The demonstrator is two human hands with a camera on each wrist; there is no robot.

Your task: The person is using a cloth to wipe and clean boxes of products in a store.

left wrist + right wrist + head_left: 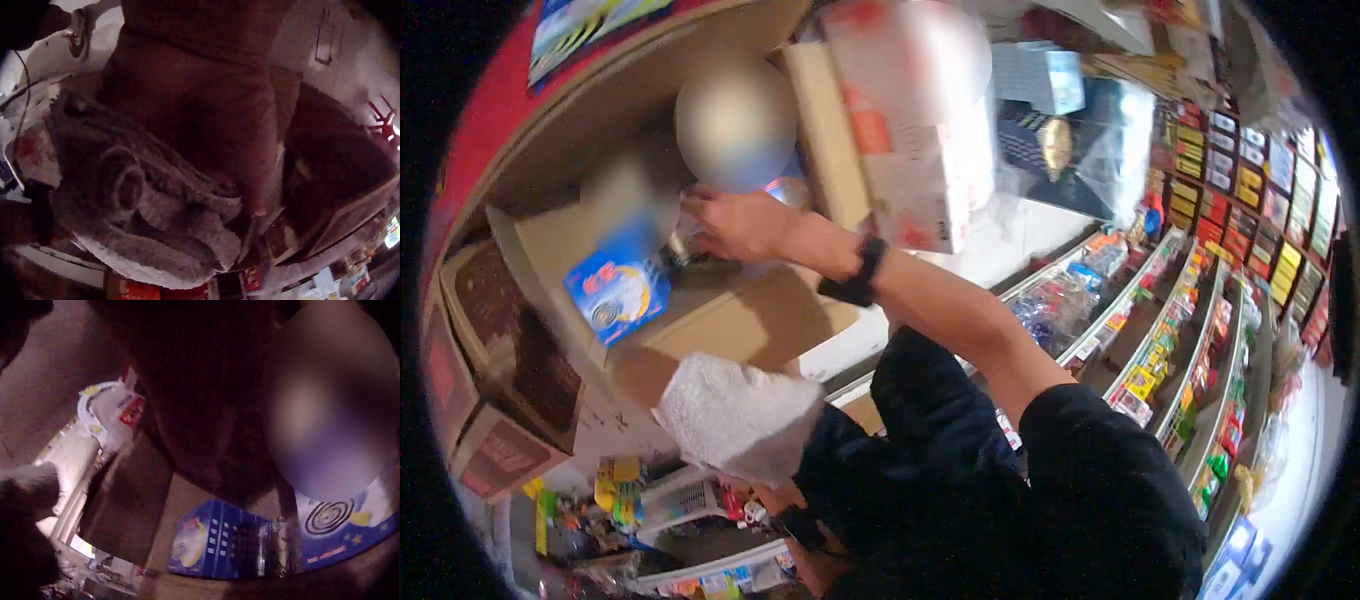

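Observation:
My left hand (pixel 194 119) holds a bunched white towel (pixel 740 415), which covers most of that hand in the head view. The towel's folds (pixel 169 206) look grey and dim in the left wrist view. My right hand (pixel 735 225) reaches into an open cardboard box (pixel 760 320), fingers bent downward. Just beside its fingertips stands a blue box with a spiral coil picture (pixel 620 290), like a mosquito coil pack. The right wrist view has a smaller blue pack (pixel 206 544) below the dark hand (pixel 206 425). Whether the right fingers grip anything, I cannot tell.
A tall white-and-red carton (pixel 915 180) stands right of the cardboard box. Brown cartons (pixel 505 350) are stacked on the left. Shelf rows of small packets (pixel 1150 370) run along the right, with stacked small boxes (pixel 1250 220) behind. More goods (pixel 620 490) lie below.

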